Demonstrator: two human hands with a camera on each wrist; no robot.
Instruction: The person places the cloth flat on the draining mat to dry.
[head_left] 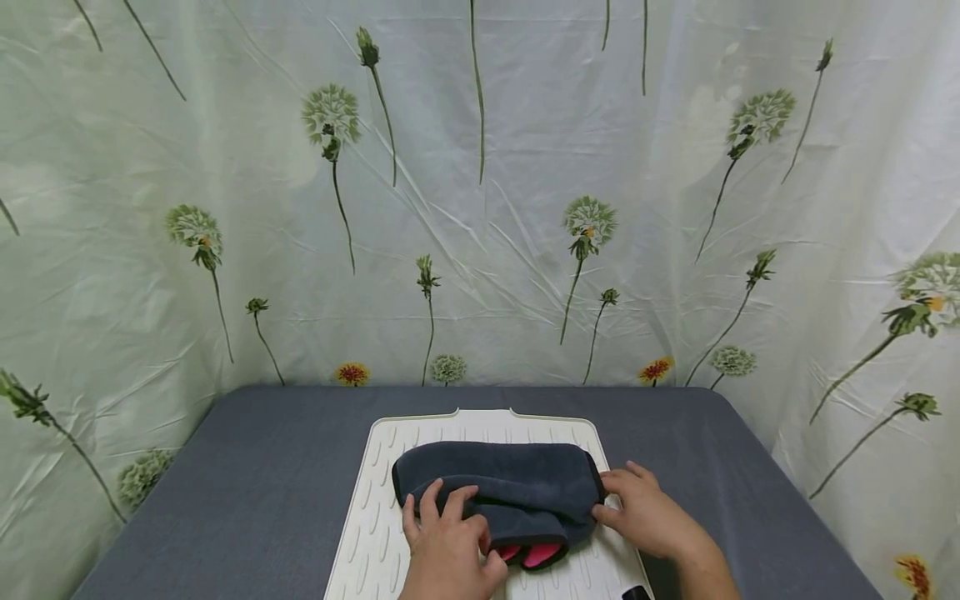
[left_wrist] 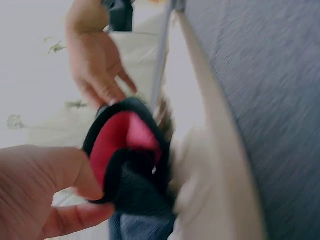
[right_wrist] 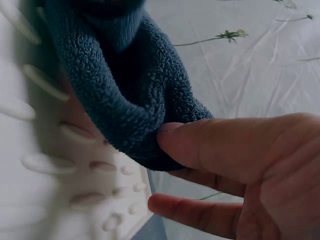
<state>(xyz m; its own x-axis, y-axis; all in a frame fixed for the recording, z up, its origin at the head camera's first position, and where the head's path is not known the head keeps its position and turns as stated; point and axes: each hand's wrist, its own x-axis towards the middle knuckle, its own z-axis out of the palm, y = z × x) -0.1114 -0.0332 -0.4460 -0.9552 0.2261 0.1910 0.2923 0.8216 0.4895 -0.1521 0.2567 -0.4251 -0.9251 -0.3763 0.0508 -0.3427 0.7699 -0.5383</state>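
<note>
A dark blue fleecy towel (head_left: 495,475) with black edging and a pink underside lies folded on a white textured tray (head_left: 375,533). At its near side, my left hand (head_left: 450,550) pinches the black-edged border between thumb and finger; in the left wrist view the pink side (left_wrist: 112,142) shows within the fold. My right hand (head_left: 648,512) grips the towel's right end. The right wrist view shows that thumb (right_wrist: 185,142) pressing the towel's fleecy edge (right_wrist: 145,130), with a finger behind it.
The tray rests on a table with a dark grey cloth (head_left: 277,492). A white curtain (head_left: 480,208) printed with dandelions hangs behind and at both sides. Near the tray's lower right corner is a small black object (head_left: 636,593), partly cut off by the frame.
</note>
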